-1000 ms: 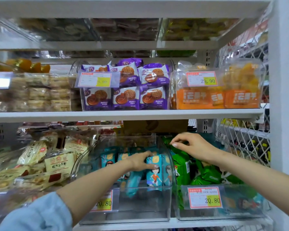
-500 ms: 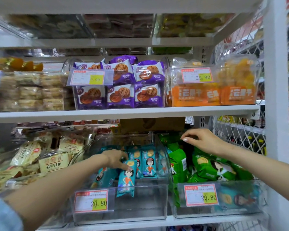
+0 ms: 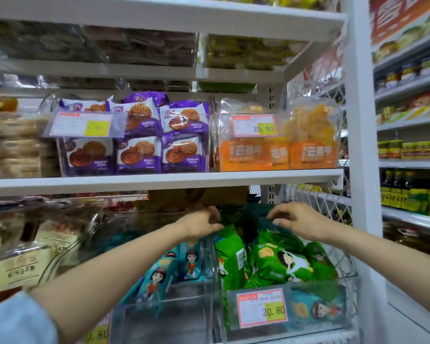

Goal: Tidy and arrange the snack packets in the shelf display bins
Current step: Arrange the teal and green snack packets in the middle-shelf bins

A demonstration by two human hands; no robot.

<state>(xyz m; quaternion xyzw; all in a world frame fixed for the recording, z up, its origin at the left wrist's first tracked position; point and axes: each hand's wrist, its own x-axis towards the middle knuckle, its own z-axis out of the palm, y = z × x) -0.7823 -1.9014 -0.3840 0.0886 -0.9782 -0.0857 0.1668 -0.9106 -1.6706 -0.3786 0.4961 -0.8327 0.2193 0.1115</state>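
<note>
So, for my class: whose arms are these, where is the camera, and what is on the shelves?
The camera sits on a person's head, looking forward and down, so the arms are the wearer's own. The left hand and right hand reach to the back of a clear bin of green packets on the lower shelf. Whether either hand holds one is unclear. Beside it is a bin of teal packets. On the shelf above are purple packets and orange packets.

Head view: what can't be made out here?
- Left hand fingertips: hidden behind the green packets; grip unclear.
- Right hand: whether it pinches a packet, unclear.
- Purple bin's price tag: blurred.
- Teal bin's price tag: cut off by the forearm and bottom edge.
</note>
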